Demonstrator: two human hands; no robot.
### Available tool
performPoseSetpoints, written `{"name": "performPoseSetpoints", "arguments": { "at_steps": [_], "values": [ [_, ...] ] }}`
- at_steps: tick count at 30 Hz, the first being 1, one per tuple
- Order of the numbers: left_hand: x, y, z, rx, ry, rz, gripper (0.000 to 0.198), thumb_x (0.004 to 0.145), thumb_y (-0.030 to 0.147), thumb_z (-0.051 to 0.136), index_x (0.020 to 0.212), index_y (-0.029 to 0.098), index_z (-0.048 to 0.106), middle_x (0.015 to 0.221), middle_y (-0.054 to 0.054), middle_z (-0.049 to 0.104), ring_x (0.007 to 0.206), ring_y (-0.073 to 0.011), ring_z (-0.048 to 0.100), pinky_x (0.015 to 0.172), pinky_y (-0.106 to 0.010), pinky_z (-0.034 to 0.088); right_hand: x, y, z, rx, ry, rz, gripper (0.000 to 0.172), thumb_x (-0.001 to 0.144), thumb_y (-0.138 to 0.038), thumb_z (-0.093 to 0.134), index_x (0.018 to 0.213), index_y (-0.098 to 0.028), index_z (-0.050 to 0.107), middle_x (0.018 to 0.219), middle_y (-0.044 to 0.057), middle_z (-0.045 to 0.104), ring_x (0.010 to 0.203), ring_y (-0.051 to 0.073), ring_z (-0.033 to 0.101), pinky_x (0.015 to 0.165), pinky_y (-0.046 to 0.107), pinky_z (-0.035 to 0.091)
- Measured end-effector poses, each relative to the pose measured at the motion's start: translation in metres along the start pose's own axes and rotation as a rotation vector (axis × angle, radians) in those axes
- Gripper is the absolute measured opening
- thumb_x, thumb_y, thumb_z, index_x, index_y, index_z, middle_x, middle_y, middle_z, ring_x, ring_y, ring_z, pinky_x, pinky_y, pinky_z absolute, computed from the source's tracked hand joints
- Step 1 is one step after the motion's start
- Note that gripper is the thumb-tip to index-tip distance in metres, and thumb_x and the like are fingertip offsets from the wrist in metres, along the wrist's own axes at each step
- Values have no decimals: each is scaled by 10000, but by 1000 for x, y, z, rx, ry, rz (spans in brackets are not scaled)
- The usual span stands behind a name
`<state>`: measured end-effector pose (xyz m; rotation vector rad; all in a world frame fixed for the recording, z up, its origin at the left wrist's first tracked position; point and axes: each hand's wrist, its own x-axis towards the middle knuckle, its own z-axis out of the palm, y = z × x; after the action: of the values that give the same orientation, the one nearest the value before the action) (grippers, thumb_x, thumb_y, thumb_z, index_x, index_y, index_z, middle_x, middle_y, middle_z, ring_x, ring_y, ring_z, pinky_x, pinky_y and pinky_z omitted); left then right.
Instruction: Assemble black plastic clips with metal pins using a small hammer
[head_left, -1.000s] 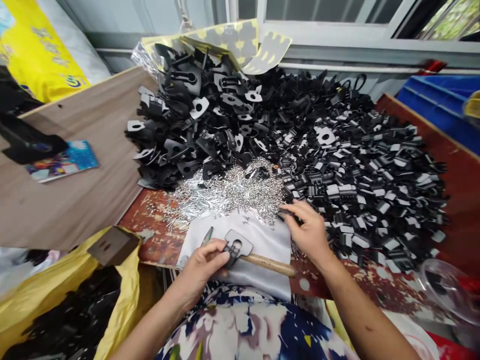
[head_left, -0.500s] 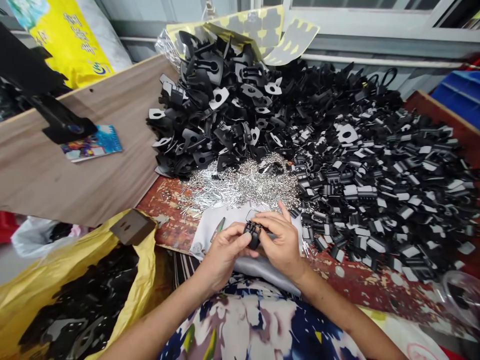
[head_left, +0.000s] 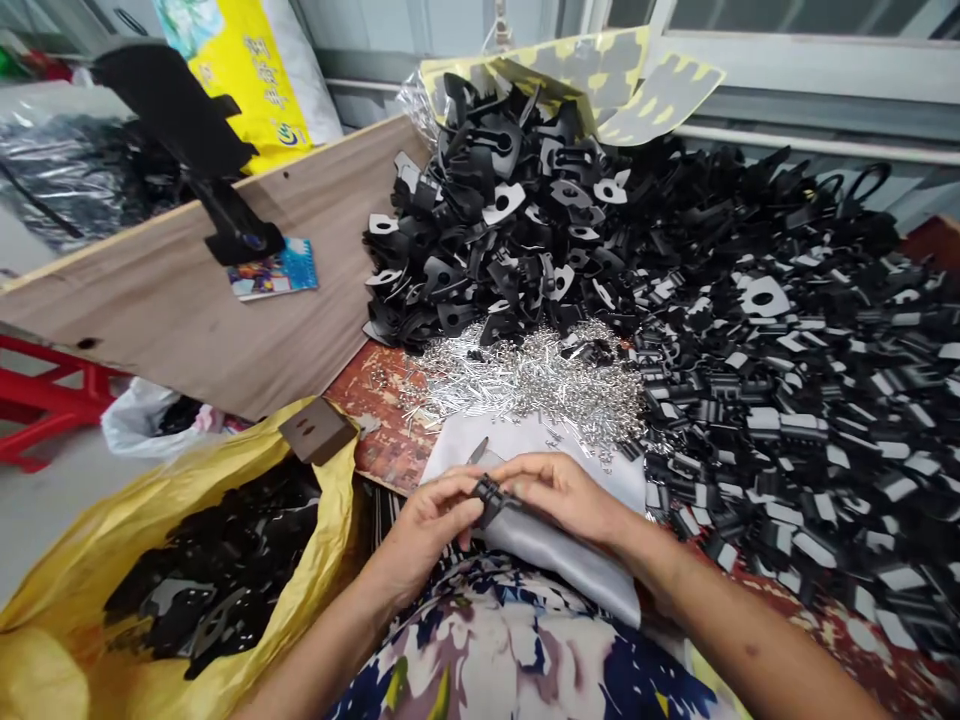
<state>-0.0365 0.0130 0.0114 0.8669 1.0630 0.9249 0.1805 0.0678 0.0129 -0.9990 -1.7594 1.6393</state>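
Observation:
Over the near table edge, my left hand pinches a small black plastic clip part between thumb and fingers. My right hand is closed on the clip's other side, its fingertips partly hiding it. Under both hands spreads a grey cloth, with a few loose pins on its far part. The pointed tip of a metal tool shows just beyond my left fingers; the rest is hidden. A pile of silvery metal pins lies just past the cloth.
Large black plastic pieces are heaped at the back, small black clip parts at right. On the left, a yellow sack holds black parts, with a brown block on its rim. A phone-like black holder stands on a wooden board.
The view has turned left, so the scene sits further right. The clip part has tilted between my hands, and my right fingers have come down onto it. A thin wire loop there no longer shows.

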Motion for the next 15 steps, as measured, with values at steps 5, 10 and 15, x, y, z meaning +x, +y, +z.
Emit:
{"name": "performPoseSetpoints", "arguments": {
  "at_steps": [5,10,15],
  "values": [
    [-12,-6,-21,-52,195,39,232,760,371,859,845,176,766,770,-5,644,618,-101,495,588,-198,443,65,4,-16,-898,279,-106,176,966,-240,616,883,-239,771,921,38,770,921,229,640,929,427,384],
    [-14,-9,-24,9,190,62,240,776,388,834,845,167,771,840,-41,674,732,-173,595,684,-285,544,97,14,-2,-1212,241,-94,220,950,-258,633,761,-172,707,866,95,727,896,250,603,841,406,342],
    [-7,-8,-25,361,226,289,100,828,301,771,866,209,772,924,-70,701,856,-244,635,719,-335,527,69,6,-10,-927,257,-117,179,956,-220,595,794,-191,665,869,57,693,858,204,598,778,349,405]
  ]
}}
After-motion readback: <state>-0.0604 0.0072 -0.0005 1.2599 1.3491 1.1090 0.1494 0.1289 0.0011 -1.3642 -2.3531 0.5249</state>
